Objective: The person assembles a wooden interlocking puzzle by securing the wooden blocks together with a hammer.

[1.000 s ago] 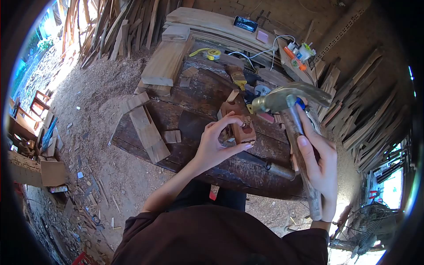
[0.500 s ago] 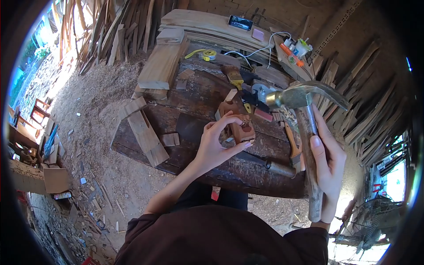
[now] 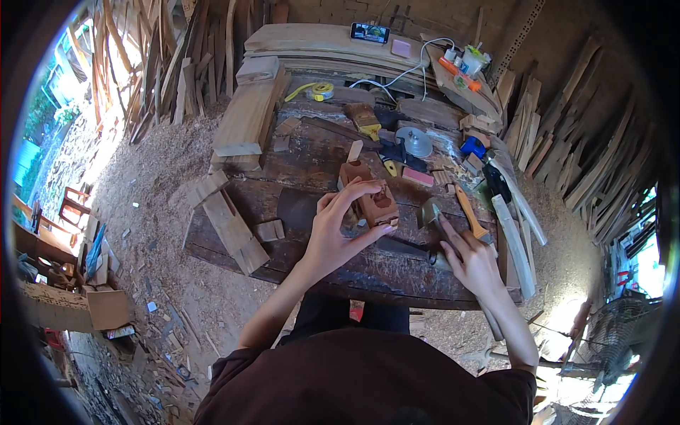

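A reddish-brown wooden block with carved hollows sits near the middle of the dark workbench. My left hand grips its near end between thumb and fingers. To the right, my right hand is wrapped round a hammer, held low over the bench with its head close to the block. The hammer's handle runs back under my hand and forearm. A light wooden piece stands at the block's far end. Beside my right hand lies an orange-handled tool.
Farther back lie a brush, a metal disc, a pink block and a yellow tape measure. Planks rest at the left. A phone and a white cable are at the back. Wood strips lie right.
The hammer has come down from its raised position to the bench beside the block, with my right hand still round it. My left hand stays on the block. The view has shifted slightly.
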Action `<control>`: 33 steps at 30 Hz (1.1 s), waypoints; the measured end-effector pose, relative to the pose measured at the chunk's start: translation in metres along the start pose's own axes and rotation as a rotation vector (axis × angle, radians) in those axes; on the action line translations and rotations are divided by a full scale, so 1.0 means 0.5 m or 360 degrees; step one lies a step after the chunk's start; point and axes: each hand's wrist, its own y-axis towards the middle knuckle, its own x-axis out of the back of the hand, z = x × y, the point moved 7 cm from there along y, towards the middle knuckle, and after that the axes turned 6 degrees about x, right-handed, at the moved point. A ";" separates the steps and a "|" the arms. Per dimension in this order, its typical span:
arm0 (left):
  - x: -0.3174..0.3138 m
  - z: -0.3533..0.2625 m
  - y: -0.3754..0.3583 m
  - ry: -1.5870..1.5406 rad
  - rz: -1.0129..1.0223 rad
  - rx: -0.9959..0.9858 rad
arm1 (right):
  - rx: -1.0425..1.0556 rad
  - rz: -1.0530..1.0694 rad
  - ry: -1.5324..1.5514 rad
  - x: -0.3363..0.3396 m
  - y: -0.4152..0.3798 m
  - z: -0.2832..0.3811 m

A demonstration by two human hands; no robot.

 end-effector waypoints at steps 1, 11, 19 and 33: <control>-0.003 0.002 -0.002 0.0010 0.0008 -0.0004 | -0.0004 -0.0010 0.0009 -0.004 0.000 -0.005; 0.029 0.004 0.048 -0.0322 0.0020 0.0210 | 0.0275 0.0420 -0.0463 -0.036 0.030 0.002; 0.025 -0.028 0.087 0.0104 0.0044 -0.0006 | 0.0452 0.0321 -0.0179 0.095 0.021 0.039; 0.030 -0.016 0.058 -0.0412 -0.0052 0.0343 | -0.0465 0.0533 -0.0132 0.041 -0.162 -0.033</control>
